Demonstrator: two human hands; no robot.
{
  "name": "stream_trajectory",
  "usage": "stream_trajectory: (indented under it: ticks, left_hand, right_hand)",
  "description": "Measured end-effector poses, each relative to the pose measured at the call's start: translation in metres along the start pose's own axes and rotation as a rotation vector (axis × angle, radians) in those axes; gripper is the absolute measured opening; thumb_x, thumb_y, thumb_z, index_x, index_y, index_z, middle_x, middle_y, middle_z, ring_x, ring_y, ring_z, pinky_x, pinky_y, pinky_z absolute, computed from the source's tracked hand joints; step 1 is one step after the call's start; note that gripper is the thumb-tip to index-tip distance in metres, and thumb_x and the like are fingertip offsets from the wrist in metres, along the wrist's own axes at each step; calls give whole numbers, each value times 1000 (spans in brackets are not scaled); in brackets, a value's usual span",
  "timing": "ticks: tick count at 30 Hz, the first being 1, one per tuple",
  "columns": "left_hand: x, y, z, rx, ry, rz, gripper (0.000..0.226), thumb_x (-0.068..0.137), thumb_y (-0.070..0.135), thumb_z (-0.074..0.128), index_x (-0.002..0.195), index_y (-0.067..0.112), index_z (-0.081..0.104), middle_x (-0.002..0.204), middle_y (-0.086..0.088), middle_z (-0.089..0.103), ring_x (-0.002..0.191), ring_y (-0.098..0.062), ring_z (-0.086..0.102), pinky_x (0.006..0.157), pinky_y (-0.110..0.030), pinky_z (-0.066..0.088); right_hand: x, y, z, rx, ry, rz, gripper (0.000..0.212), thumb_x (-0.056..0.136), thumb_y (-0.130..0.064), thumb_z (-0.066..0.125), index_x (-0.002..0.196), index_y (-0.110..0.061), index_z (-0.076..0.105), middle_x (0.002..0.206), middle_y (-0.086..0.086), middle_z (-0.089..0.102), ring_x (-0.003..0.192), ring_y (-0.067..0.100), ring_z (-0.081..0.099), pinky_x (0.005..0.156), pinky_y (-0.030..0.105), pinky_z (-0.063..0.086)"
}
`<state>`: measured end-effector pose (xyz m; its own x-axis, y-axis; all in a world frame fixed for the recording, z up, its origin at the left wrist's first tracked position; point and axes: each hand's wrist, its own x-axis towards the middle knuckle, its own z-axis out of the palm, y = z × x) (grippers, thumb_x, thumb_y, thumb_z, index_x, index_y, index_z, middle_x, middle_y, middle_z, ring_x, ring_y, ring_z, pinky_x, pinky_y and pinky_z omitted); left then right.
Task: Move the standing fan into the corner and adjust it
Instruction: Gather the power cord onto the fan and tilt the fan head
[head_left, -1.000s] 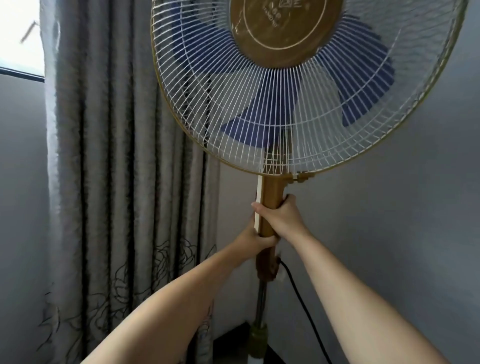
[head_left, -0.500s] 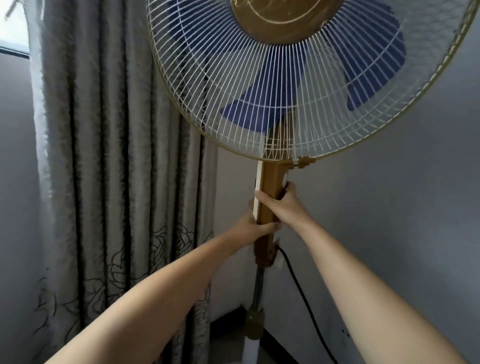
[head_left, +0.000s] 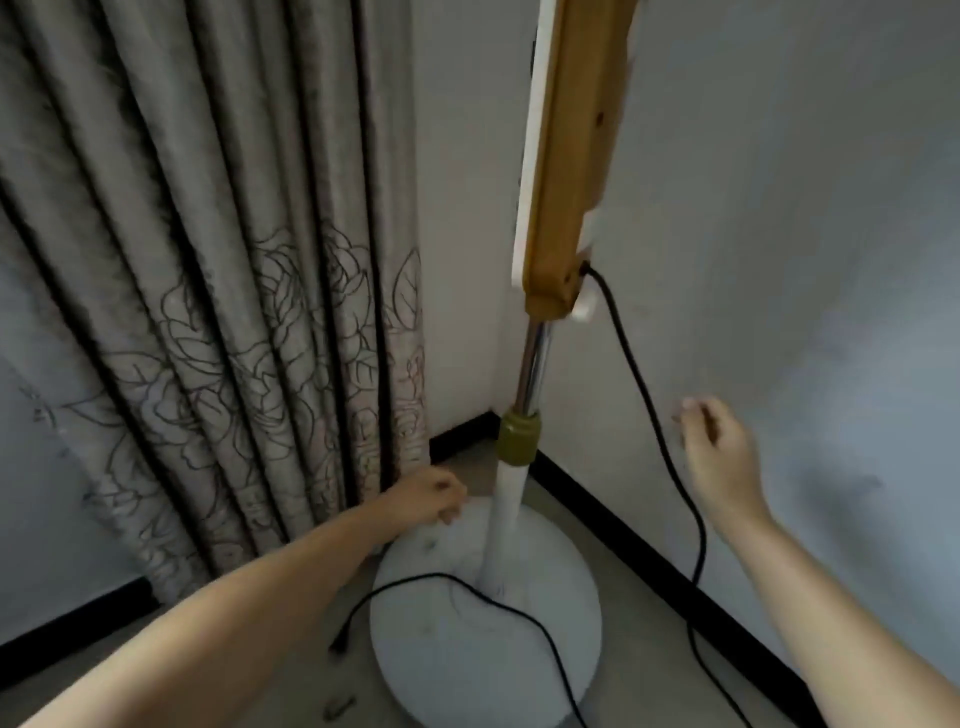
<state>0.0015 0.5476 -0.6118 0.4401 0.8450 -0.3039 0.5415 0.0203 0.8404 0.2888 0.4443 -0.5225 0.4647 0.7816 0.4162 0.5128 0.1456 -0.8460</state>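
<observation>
Fan location: standing fan (head_left: 519, 467) upright in the room corner, where the pale left wall section meets the grey right wall (head_left: 779, 208); fan head out of view above the frame.
Base: round white base (head_left: 483, 649) flat on the floor (head_left: 634, 649), close to the black skirting (head_left: 623, 530) on the right-hand side.
Pole: white lower tube rises from the base into an olive collar (head_left: 518, 435); chrome upper tube (head_left: 535, 364) above it, apparently vertical.
Control housing: brown housing (head_left: 571, 156) with a white front strip, sits on top of the chrome tube.
Cord: black cord (head_left: 644, 395) leaves the housing's lower right side, hangs down along the right wall, reaches the floor, then loops across the top of the base; plug end (head_left: 340, 642) lies on the floor to the left of the base.
Curtain: grey pleated curtain (head_left: 218, 286) with a floral outline print hangs left of the fan, hem near the base.
Left hand: left hand (head_left: 431, 500) low, over the far-left edge of the base, just left of the white tube; grip curled loosely, fingers bent in, pinching nothing visible; contact with the base cannot be told (motion blur).
Right hand: right hand (head_left: 722, 457) raised in the air right of the cord, clear of pole and cord; grip spread partway, fingers loosely bent, empty.
</observation>
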Motion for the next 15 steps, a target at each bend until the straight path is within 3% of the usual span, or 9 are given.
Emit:
stream_trajectory:
  ticks: [1, 3, 6, 8, 10, 12, 14, 15]
  left_hand:
    - [4, -24, 11, 22, -26, -48, 23, 94, 18, 53, 75, 16, 64, 74, -5, 64, 66, -13, 60, 77, -34, 55]
    - [3, -67, 34, 66, -64, -147, 30, 94, 17, 51, 66, 18, 62, 66, -2, 60, 56, -10, 57, 63, -26, 53]
    - [9, -126, 66, 116, -113, -227, 28, 91, 18, 51, 65, 19, 61, 65, 1, 61, 52, -7, 56, 52, -18, 48]
    - [14, -155, 80, 163, -129, -253, 26, 90, 18, 51, 65, 20, 58, 67, 3, 60, 54, -6, 55, 49, -14, 45]
    - [17, -180, 93, 164, -90, -250, 27, 90, 15, 50, 63, 18, 53, 69, 2, 57, 59, -8, 53, 53, -16, 43]
    - [23, -201, 103, 184, -12, -238, 26, 90, 14, 49, 64, 14, 49, 73, -2, 57, 66, -12, 53, 62, -22, 43]
    - [26, -216, 111, 258, 43, -203, 21, 92, 14, 47, 72, 13, 53, 82, -6, 61, 75, -16, 55, 69, -27, 46]
    - [26, -221, 114, 296, 62, -168, 18, 92, 14, 45, 78, 13, 57, 91, -8, 64, 82, -18, 58, 75, -30, 47]
  right_hand:
    - [-14, 12, -1, -64, 66, -93, 31, 95, -28, 45, 68, -13, 49, 56, 7, 45, 54, 0, 42, 52, 10, 32]
    - [-47, 29, 0, -181, 70, -302, 37, 93, -29, 40, 61, -12, 46, 51, -3, 36, 51, 3, 34, 47, 17, 26]
    - [-91, 59, 20, -349, -11, -505, 50, 100, -33, 33, 72, -1, 60, 54, 3, 54, 57, 9, 42, 51, 20, 34]
    - [-110, 76, 34, -363, 51, -470, 53, 100, -38, 33, 88, 6, 61, 67, 9, 63, 63, 11, 48, 56, 20, 39]
    - [-124, 83, 34, -252, 200, -352, 49, 97, -39, 40, 103, 7, 55, 90, -8, 60, 71, 1, 48, 63, 16, 38]
    - [-136, 85, 29, -137, 377, -411, 26, 95, -29, 48, 112, -10, 52, 101, -26, 51, 80, 0, 45, 70, 17, 36]
    - [-155, 78, 39, -102, 415, -572, 14, 93, -23, 50, 105, -25, 56, 90, -16, 52, 82, 1, 48, 74, 16, 36]
    - [-162, 77, 55, -129, 298, -668, 11, 93, -22, 49, 98, -22, 59, 84, -7, 52, 83, 0, 51, 78, 13, 37]
